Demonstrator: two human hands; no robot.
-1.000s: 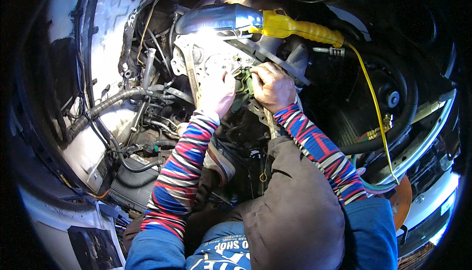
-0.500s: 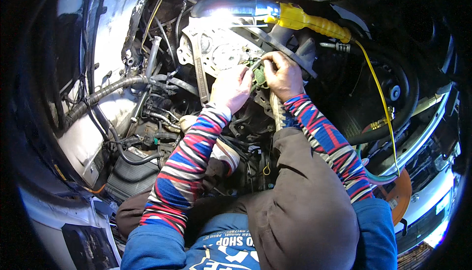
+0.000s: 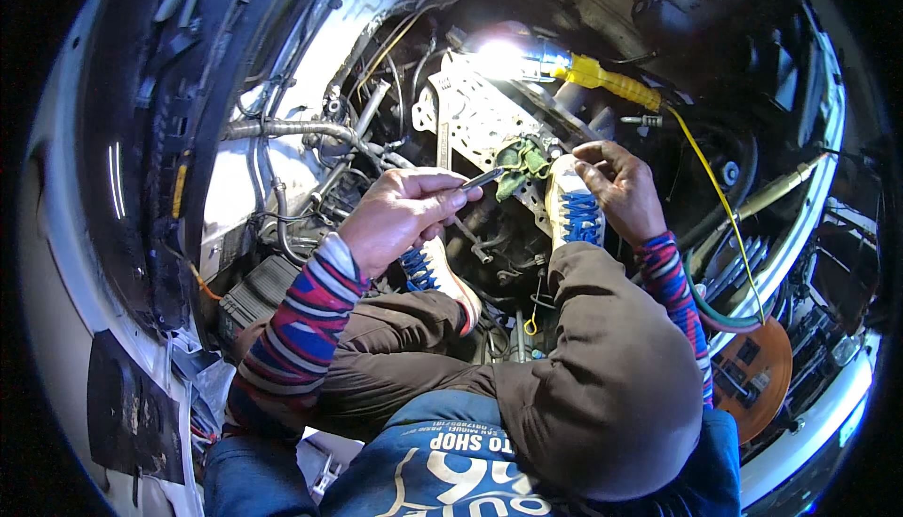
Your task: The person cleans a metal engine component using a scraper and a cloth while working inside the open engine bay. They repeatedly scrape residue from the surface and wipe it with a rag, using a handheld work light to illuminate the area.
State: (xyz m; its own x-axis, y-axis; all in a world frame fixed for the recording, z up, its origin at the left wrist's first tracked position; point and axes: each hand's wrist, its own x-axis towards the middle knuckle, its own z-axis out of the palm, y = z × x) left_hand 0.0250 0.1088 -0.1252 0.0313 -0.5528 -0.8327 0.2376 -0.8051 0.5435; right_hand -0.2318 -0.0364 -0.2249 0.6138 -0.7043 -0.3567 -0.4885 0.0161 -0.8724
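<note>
My left hand (image 3: 400,214) pinches a slim, dark metal tool with a pointed end (image 3: 483,178) between thumb and fingers; its exact kind is unclear. The tip points toward a crumpled green rag (image 3: 520,167), which lies on a brightly lit metal engine part (image 3: 484,112). My right hand (image 3: 623,190) hovers beside the toe of my right shoe (image 3: 571,205), its fingers loosely curled, with a gap between thumb and forefinger. Nothing shows in it. A long flat wrench (image 3: 444,131) stands against the left side of the metal part.
A yellow-handled work light (image 3: 602,77) shines across the metal part, its yellow cord (image 3: 710,174) trailing right. Hoses and a ribbed conduit (image 3: 292,128) run along the left. My left shoe (image 3: 437,277) rests among engine parts. An orange-brown disc (image 3: 752,381) sits at lower right.
My hands have drawn apart from the green rag, the left back and leftward with the slim tool, the right off to the right. The view has shifted, showing both shoes more fully.
</note>
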